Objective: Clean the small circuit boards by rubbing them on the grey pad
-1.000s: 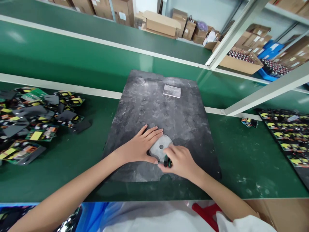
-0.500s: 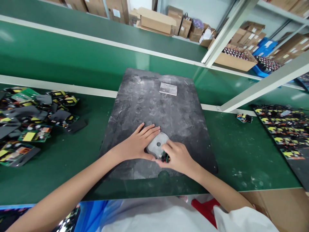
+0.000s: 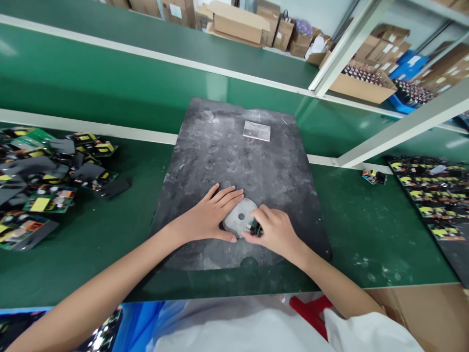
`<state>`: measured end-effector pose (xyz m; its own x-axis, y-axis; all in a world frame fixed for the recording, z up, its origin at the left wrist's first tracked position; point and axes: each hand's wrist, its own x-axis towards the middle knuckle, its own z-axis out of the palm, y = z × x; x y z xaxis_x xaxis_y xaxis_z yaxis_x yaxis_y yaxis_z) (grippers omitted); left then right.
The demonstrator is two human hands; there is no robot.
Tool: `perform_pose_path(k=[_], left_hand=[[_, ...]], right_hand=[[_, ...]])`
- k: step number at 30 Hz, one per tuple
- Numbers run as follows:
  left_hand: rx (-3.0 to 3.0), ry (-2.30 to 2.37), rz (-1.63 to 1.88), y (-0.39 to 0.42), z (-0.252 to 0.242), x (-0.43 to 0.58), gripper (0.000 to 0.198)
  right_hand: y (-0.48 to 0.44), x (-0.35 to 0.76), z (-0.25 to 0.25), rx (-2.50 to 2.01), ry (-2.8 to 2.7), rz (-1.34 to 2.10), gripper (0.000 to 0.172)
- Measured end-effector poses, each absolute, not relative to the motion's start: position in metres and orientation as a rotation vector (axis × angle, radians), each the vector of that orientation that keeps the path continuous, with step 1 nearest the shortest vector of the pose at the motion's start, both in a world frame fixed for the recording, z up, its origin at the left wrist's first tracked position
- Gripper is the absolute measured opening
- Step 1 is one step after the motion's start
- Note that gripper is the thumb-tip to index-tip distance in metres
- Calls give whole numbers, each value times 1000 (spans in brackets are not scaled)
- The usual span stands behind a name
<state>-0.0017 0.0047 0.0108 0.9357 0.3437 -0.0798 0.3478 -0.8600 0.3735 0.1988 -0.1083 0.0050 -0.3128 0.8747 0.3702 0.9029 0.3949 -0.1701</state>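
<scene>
A round grey disc (image 3: 234,222) with a hole in its middle lies on a worn black mat (image 3: 234,156). My left hand (image 3: 210,217) rests flat along the disc's left side, fingers stretched and thumb at its lower edge. At the disc's right edge, my right hand (image 3: 274,230) pinches a small circuit board (image 3: 255,228) between thumb and fingers. The board is green with dark parts, and the fingers hide much of it. Whether it touches the disc I cannot tell.
Circuit boards with yellow parts and grey sheets are heaped (image 3: 47,171) at the left. More boards stand in rows on a black tray (image 3: 454,259) at the right, near a single small board (image 3: 374,177). A pale rectangular piece (image 3: 257,131) lies on the mat. A white post (image 3: 399,122) slants at the right.
My right hand has shifted slightly up and right with the small circuit board, showing more of the disc. My left hand stays in place at the disc. The view has moved a little.
</scene>
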Motion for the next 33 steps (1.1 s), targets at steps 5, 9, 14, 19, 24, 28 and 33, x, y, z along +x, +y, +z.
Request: perform_pose_path(k=[5,9,14,19,24,28,33], left_hand=[[2709,487,0,5,9,-3,99],[2710,498,-1,4,9,-3,99],[2696,502,-16,4,9,-2,102],[2711,510,-31,4,9,-2,100],[2724,502,-37,4,8,-3,102],[2733,499,-32,4,8,-3,101],[2734,506,-38,4,8,-2,101]], right_hand=[[-108,199,8,-1469,-2314,-113,30],[-108,201,10,-1466,-2328,-102,31],[-105,205,9,-1549,-2273,-129,29],[-109,199,8,-1459,-2357,-58,32],[-109,200,9,-1427,-2380,-67,31],[-108,201,9,-1402,-2387,-44,31],[-108,200,9,-1415,-2371,-32,29]])
